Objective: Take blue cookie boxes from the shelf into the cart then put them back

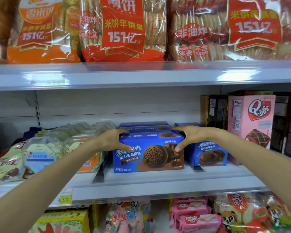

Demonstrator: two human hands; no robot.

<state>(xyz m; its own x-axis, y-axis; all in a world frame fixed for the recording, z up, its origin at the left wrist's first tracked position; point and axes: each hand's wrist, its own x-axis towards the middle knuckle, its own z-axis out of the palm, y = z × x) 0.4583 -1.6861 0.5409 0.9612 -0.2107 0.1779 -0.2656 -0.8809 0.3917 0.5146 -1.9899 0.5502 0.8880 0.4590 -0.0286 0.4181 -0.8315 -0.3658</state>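
A blue cookie box [148, 153] with a chocolate cookie picture stands at the front of the middle shelf [158, 182]. My left hand [113, 140] clasps its left end, thumb on the front face and fingers over the top. My right hand [188, 137] clasps its right end the same way. More blue boxes [144, 126] sit behind it. Another blue box [208, 153] stands to the right, partly hidden by my right hand. The cart is not in view.
Clear tubs of biscuits [40, 153] fill the shelf to the left. A pink cake box [252, 125] and dark boxes stand to the right. Large rice cracker bags [123, 27] line the upper shelf. Pink wafer packs [191, 212] lie below. A black divider [99, 174] borders the blue box.
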